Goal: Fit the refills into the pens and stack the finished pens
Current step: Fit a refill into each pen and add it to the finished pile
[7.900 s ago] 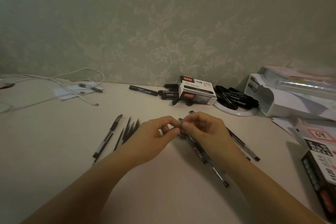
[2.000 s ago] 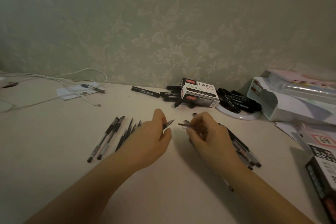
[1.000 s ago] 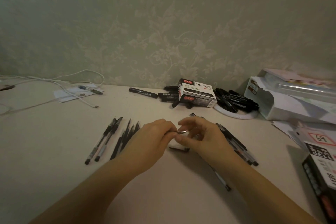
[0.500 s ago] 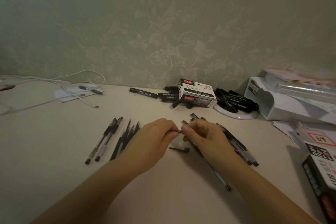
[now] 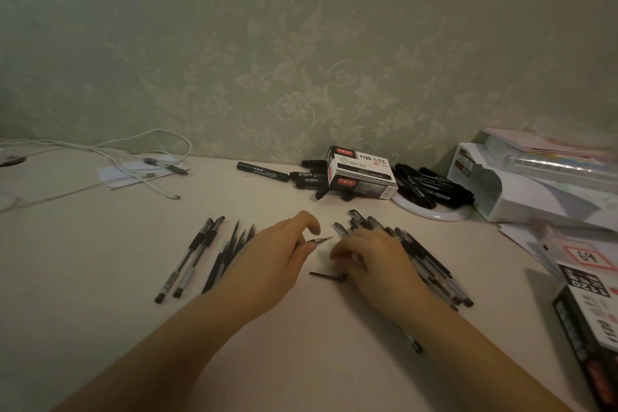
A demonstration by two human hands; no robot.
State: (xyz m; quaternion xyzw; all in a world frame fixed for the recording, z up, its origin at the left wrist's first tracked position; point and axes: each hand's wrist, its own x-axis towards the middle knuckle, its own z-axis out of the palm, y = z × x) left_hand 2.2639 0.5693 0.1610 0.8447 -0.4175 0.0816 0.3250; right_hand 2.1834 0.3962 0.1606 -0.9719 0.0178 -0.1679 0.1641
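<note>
My left hand grips a pen whose bare metal tip points right, toward my right hand. That hand hovers low over the table, its curled fingertips at the right end of a black pen cap lying flat. Under and behind my right hand spreads a pile of clear pen bodies. Two capped pens lie side by side at the left, with several thin black refills fanned out just right of them.
At the back by the wall stand a marker box, loose black markers and a white dish of markers. A white tray and boxes crowd the right. White cables trail at back left.
The hands were joined at the pen's tip half a second ago. Now they are apart: my left hand keeps the pen, and my right hand has dropped toward the cap on the table.
</note>
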